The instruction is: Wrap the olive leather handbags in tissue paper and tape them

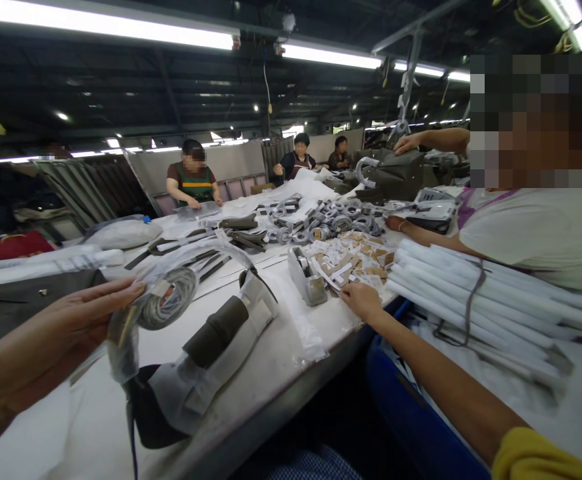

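Note:
My left hand (88,307) is closed on a coiled strap (168,300) wrapped in clear plastic. A plastic-wrapped handle (195,250) arches from beside it to a dark olive bag (215,333), partly covered in white wrapping and tilted on the table's front edge. At the near side of a heap of white and brown paper tags (353,260), my right hand (363,301) has its fingers pinched together on what looks like a white tag. Left of that hand stands a small plastic-wrapped piece (307,277).
Wrapped coiled straps (331,217) are piled mid-table. White padded rolls (471,287), tied with a dark band, lie over a blue bin (405,393) at right. A co-worker's arm (421,233) reaches in beside another olive bag (391,173). Several people work across the white table (265,373).

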`<state>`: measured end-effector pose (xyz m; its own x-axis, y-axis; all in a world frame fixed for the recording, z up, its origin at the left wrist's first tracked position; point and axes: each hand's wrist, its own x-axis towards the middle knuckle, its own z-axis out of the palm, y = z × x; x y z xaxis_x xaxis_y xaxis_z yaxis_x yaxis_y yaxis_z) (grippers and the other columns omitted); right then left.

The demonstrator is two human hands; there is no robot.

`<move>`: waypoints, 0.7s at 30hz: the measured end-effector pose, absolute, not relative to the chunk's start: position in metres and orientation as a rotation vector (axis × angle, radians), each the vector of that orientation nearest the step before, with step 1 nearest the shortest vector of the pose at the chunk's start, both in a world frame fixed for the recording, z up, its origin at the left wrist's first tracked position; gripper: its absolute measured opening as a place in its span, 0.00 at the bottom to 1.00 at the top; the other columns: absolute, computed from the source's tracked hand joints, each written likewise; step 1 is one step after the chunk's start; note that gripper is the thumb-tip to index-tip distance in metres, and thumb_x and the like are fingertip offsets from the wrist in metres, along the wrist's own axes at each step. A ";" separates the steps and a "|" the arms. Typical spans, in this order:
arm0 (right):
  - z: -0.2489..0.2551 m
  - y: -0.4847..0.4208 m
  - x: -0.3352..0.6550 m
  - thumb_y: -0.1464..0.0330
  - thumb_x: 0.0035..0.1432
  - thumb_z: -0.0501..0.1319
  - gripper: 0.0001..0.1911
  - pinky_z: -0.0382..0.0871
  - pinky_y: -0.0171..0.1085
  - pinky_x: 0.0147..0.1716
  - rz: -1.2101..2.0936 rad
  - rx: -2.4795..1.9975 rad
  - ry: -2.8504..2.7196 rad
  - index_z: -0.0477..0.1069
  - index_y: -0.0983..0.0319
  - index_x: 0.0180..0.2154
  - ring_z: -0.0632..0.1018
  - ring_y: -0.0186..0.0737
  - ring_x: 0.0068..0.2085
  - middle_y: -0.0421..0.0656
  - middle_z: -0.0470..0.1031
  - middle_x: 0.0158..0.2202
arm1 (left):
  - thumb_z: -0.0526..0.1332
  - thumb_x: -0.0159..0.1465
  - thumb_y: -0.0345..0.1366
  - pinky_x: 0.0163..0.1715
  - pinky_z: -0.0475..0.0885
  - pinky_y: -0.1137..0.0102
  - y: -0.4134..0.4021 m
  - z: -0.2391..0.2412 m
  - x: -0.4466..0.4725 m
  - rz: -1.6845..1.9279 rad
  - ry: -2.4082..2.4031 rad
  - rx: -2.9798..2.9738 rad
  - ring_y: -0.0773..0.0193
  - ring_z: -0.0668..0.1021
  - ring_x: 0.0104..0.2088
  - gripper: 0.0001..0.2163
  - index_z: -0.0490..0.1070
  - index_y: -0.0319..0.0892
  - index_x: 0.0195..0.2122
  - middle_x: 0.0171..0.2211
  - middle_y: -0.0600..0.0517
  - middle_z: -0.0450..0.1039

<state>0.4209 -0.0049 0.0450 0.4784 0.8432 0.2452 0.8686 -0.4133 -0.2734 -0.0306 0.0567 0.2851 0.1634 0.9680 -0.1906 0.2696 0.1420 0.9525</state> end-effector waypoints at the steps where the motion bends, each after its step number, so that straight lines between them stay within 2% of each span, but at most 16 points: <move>1: 0.049 -0.008 0.420 0.66 0.62 0.59 0.12 0.67 0.36 0.37 -0.112 -2.355 -1.393 0.81 0.61 0.33 0.79 0.46 0.40 0.49 0.82 0.37 | 0.76 0.42 0.48 0.31 0.79 0.69 0.060 0.282 -0.033 0.806 1.325 1.349 0.53 0.81 0.41 0.32 0.76 0.46 0.50 0.43 0.49 0.81; 5: 0.077 -0.021 0.397 0.60 0.67 0.54 0.17 0.69 0.36 0.37 -0.105 -2.157 -1.280 0.79 0.60 0.44 0.80 0.43 0.39 0.47 0.82 0.41 | 0.76 0.41 0.53 0.32 0.78 0.70 0.063 0.273 -0.037 0.841 1.335 1.380 0.51 0.80 0.46 0.37 0.74 0.48 0.53 0.46 0.49 0.80; 7: 0.095 -0.026 0.369 0.56 0.66 0.54 0.20 0.70 0.35 0.35 0.104 -1.850 -1.251 0.78 0.62 0.45 0.79 0.41 0.37 0.47 0.81 0.38 | 0.76 0.43 0.53 0.33 0.76 0.71 0.058 0.271 -0.034 0.856 1.295 1.397 0.52 0.79 0.47 0.37 0.73 0.47 0.54 0.46 0.49 0.80; 10: 0.124 -0.035 0.311 0.52 0.59 0.62 0.21 0.70 0.35 0.31 0.584 -1.358 -1.229 0.80 0.63 0.42 0.77 0.39 0.30 0.44 0.79 0.30 | 0.74 0.49 0.52 0.38 0.74 0.70 0.051 0.268 -0.028 0.876 1.179 1.440 0.55 0.80 0.45 0.32 0.74 0.44 0.54 0.44 0.48 0.80; 14: 0.150 -0.037 0.245 0.56 0.56 0.65 0.18 0.70 0.35 0.28 0.961 -1.091 -1.327 0.81 0.61 0.42 0.74 0.35 0.26 0.42 0.78 0.30 | 0.71 0.54 0.50 0.41 0.74 0.66 0.047 0.265 -0.023 0.888 1.082 1.496 0.55 0.80 0.42 0.27 0.75 0.43 0.53 0.43 0.47 0.81; 18: 0.161 -0.022 0.212 0.60 0.56 0.65 0.13 0.70 0.35 0.28 1.052 -1.042 -1.366 0.81 0.61 0.37 0.75 0.35 0.26 0.42 0.78 0.28 | 0.69 0.56 0.51 0.41 0.74 0.67 0.041 0.263 -0.023 0.875 1.072 1.570 0.54 0.80 0.42 0.25 0.76 0.44 0.52 0.42 0.47 0.81; 21: 0.170 -0.013 0.200 0.63 0.55 0.64 0.10 0.68 0.34 0.27 1.090 -1.045 -1.380 0.81 0.62 0.34 0.74 0.34 0.25 0.41 0.78 0.27 | 0.67 0.59 0.50 0.47 0.73 0.66 0.036 0.263 -0.023 0.869 1.045 1.636 0.53 0.79 0.48 0.24 0.75 0.45 0.53 0.45 0.48 0.80</move>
<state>0.1996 -0.0125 0.1698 -0.0771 0.9761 0.2033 0.0281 0.2059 -0.9782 -0.0227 0.0356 0.2633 0.3762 0.9244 0.0632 0.2303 -0.1593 0.9600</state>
